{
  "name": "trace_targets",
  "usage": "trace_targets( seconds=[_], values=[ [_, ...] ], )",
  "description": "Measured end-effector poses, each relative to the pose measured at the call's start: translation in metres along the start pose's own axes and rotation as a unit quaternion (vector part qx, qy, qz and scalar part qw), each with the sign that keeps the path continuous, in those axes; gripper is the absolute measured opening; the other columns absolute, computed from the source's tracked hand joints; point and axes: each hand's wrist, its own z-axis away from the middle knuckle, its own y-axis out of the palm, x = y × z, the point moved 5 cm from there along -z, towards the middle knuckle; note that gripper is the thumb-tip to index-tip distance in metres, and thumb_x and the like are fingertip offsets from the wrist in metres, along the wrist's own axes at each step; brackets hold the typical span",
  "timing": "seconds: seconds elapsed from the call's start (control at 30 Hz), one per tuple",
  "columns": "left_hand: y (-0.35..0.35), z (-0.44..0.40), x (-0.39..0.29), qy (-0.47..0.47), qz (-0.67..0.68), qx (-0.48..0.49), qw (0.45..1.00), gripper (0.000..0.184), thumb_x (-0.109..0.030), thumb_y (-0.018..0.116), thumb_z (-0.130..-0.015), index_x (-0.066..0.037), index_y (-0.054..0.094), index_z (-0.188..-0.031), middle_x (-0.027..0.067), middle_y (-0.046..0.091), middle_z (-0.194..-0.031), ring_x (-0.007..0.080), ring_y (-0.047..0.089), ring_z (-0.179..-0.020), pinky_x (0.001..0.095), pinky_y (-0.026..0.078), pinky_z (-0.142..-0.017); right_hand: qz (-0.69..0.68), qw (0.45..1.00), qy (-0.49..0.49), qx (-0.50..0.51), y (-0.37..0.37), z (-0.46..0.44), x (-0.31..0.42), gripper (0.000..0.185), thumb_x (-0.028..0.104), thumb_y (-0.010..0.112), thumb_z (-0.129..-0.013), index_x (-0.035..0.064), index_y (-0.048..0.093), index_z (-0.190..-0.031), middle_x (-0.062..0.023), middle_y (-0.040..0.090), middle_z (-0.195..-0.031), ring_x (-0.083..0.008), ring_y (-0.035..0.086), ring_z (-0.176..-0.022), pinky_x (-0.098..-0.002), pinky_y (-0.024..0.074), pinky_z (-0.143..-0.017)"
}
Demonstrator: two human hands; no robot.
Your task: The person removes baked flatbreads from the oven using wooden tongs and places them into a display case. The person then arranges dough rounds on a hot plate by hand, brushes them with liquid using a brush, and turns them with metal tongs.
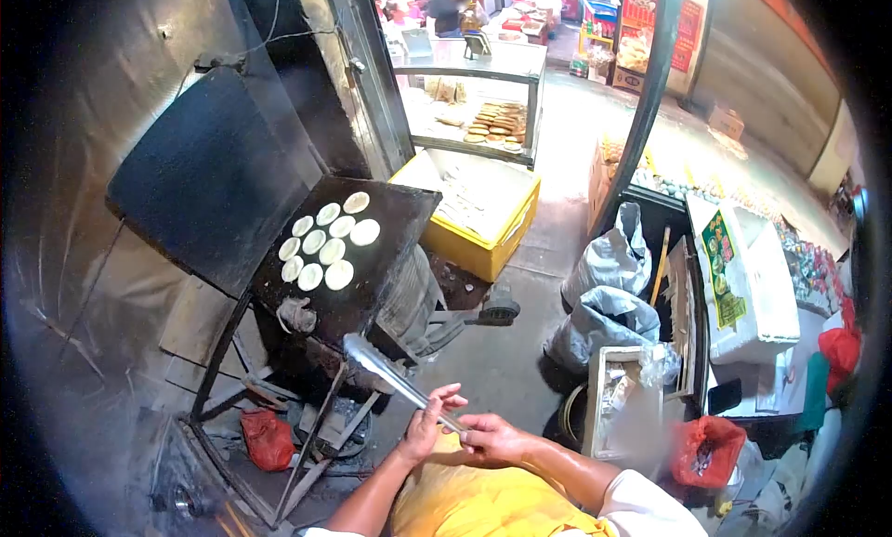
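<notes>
Metal tongs (395, 381) slant up and to the left in front of my yellow apron (492, 500). My right hand (492, 439) is closed around their handle end. My left hand (430, 427) is beside the handle with its fingers stretched out and apart; whether it touches the metal is hard to tell. Beyond the tips of the tongs is a dark flat griddle (381, 212) bearing several round, pale flatbreads (332, 251). A crumpled greyish cloth (296, 315) lies on its near left corner. The griddle's black lid (214, 175) stands raised behind it.
A yellow box (516, 223) with a white interior stands past the griddle, below a glass case holding browned breads (497, 121). Grey sacks (604, 328), a white foam box (757, 286) and a red bag (708, 449) are on the right. A person (448, 9) is far back.
</notes>
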Motion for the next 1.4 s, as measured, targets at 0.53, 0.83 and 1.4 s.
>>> trace_targets(
  seconds=[0.53,0.83,1.4],
  values=[
    [-0.338,0.112,0.311,-0.413,-0.092,-0.25,0.871,0.031,-0.036,0.063,-0.092,-0.005,0.066,-0.089,0.0093,0.065,-0.077,0.0191,0.06,-0.064,0.0361,0.049,-0.057,0.122,0.758,0.235,-0.596,-0.271,0.092,-0.244,0.013,0.015,0.058,-0.089,0.0037,0.061,-0.084,-0.0083,0.052,-0.057,-0.0241,0.048,-0.043,-0.0397,0.0345,-0.039],
    [-0.279,0.058,0.278,-0.494,-0.103,-0.2,0.84,0.04,-0.035,0.053,-0.099,-0.009,0.053,-0.129,0.0048,0.064,-0.084,0.015,0.058,-0.061,0.0295,0.04,-0.048,0.276,0.724,0.216,-0.594,-0.292,0.078,-0.199,0.015,0.015,0.059,-0.086,0.0001,0.063,-0.09,-0.0112,0.058,-0.061,-0.0255,0.055,-0.046,-0.041,0.0418,-0.043],
    [-0.138,-0.052,0.253,-0.361,-0.114,-0.247,0.892,0.031,-0.026,0.053,-0.099,-0.008,0.058,-0.124,0.0075,0.067,-0.095,0.0168,0.065,-0.075,0.031,0.05,-0.062,0.396,0.777,0.214,-0.44,-0.395,0.063,-0.024,0.03,0.025,0.065,-0.085,0.0004,0.067,-0.102,-0.0249,0.068,-0.1,-0.0399,0.065,-0.096,-0.0441,0.0508,-0.084]
  ],
)
